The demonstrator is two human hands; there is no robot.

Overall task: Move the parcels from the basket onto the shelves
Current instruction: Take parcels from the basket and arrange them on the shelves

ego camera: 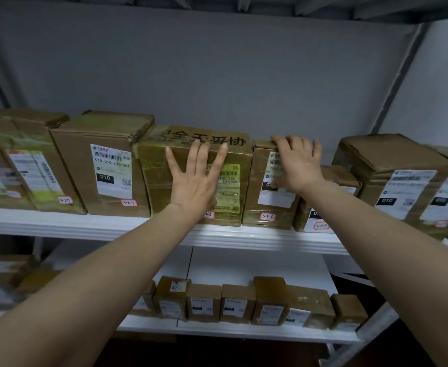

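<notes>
Fingers (195, 157) of left hand (193, 181) spread straight, pressing tape-wrapped brown cardboard parcel (159, 181); right hand (295, 165) curls over top edge of narrow brown cardboard parcel (253, 181); both stand on white metal shelf (85, 223)

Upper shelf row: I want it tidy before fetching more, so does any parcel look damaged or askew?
The parcel marked 3-2-4 has a crumpled, torn-looking top right corner. The short parcel beside the parcel marked 3-2-6, gripped by the right hand, looks tilted.
</notes>
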